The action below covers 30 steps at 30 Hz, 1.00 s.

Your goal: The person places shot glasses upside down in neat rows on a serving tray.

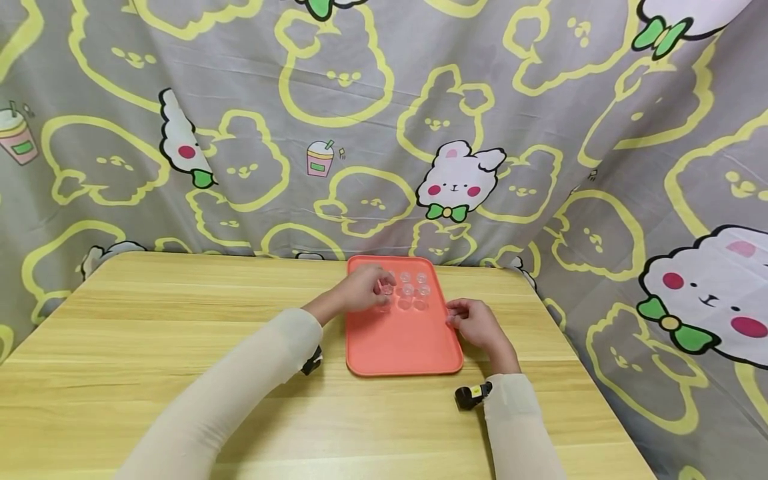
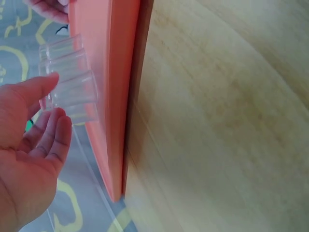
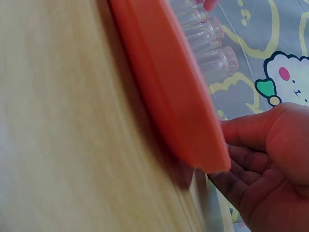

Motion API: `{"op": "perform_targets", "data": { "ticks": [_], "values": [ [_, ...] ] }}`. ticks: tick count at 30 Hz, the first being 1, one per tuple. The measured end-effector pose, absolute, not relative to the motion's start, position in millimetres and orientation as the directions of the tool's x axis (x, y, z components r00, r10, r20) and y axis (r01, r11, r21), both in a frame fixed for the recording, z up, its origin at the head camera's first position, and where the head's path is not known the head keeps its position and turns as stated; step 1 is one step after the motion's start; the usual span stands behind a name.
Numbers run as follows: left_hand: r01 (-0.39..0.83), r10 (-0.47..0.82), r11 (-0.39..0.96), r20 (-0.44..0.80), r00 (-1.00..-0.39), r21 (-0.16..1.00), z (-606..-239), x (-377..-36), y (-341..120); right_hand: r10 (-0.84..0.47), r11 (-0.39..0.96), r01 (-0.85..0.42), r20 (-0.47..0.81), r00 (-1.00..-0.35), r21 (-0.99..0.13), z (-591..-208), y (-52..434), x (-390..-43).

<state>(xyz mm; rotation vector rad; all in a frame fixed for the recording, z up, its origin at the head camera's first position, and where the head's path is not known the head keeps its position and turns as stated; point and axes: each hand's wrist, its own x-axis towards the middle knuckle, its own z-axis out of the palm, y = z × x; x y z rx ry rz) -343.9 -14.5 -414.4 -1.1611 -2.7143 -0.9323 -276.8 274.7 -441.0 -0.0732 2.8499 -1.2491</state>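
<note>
A coral-red tray [image 1: 403, 347] lies on the wooden table, with several clear plastic cups [image 1: 424, 291] in rows on its far half. My left hand [image 1: 360, 288] reaches over the tray's left edge. In the left wrist view, its thumb and curved fingers hold a clear cup [image 2: 75, 91] from both sides, close over the tray. Other cups stand just behind that one. At the tray's right edge, my right hand [image 1: 477, 323] grips the rim. The right wrist view shows its thumb [image 3: 246, 129] at the rim, with the other fingers partly hidden behind the tray's corner.
The wooden table [image 1: 198, 300] extends on both sides of the tray. A grey curtain [image 1: 240, 187] with yellow cartoon outlines hangs along the table's back and right. Small black cameras [image 1: 471, 396] sit at both wrists, beside the pale sleeves.
</note>
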Motion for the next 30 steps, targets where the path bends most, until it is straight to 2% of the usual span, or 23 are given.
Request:
{"op": "perform_targets", "data": {
  "ticks": [6,30],
  "values": [
    [0.656,0.627,0.54,0.269,-0.732,0.527,-412.5,-344.9,-14.9,-0.062,0.674,-0.043,0.002,-0.998,-0.738,-441.6,275.9,-276.9],
    [0.688,0.635,0.536,0.305,-0.71,0.489,-409.4,-344.0,-9.8,-0.062,0.662,-0.039,-0.004,-0.998,-0.748,-445.8,276.4,-278.6]
  ]
}}
